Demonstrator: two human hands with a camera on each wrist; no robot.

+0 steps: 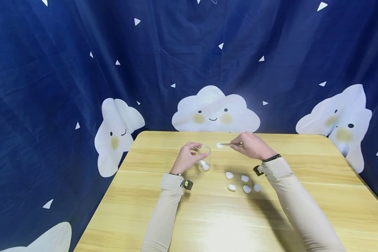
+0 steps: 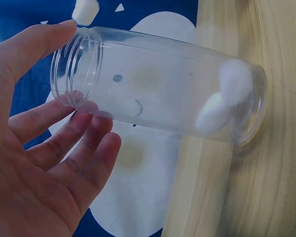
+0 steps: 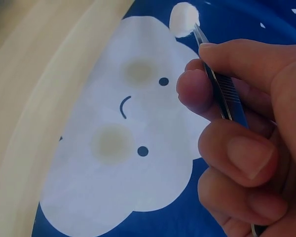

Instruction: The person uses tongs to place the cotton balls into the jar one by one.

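My left hand (image 1: 188,156) grips a clear plastic jar (image 2: 153,81) near its threaded mouth, thumb on one side and fingers on the other. The jar stands upright on the table with white cotton balls (image 2: 224,94) at its bottom. In my right hand (image 1: 252,146) a pair of metal tweezers (image 3: 219,84) is pinched between thumb and fingers. One cotton ball (image 3: 184,19) sits in the tweezer tips, raised to the right of the jar's mouth in the head view. That same ball shows beyond the jar's rim in the left wrist view.
Several loose cotton balls (image 1: 245,189) lie on the wooden table (image 1: 138,206), to the right of the jar and below my right hand. A dark blue curtain (image 1: 189,52) with cloud prints hangs behind the table and along its sides.
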